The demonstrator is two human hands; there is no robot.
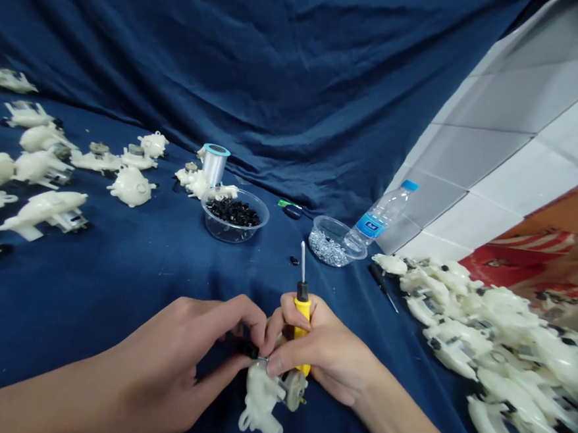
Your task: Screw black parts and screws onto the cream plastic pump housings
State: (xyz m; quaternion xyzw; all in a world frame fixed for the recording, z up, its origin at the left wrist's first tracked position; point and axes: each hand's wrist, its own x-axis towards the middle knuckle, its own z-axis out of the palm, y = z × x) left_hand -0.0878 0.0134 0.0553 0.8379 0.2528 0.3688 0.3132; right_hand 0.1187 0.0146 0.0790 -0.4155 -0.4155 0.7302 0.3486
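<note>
My right hand (329, 351) is closed round a yellow-handled screwdriver (303, 310), its metal tip pointing up and away. The thumb and fingers of the same hand also grip a whitish plastic housing (262, 396) with a small round metal motor (295, 390) on its right side. My left hand (174, 360) pinches a small black plastic part (248, 351) at the housing's upper end. Between both sets of fingertips a thin metallic piece shows, perhaps a screw; the fingers partly hide it.
A clear tub (233, 229) holds black parts; another tub (330, 249) holds small screws, with a water bottle (379, 216) leaning in it. Whitish housings lie spread at left (46, 213) and piled at right (499, 330). A thread spool (215, 165) and a dark screwdriver (383, 286) lie beyond my hands.
</note>
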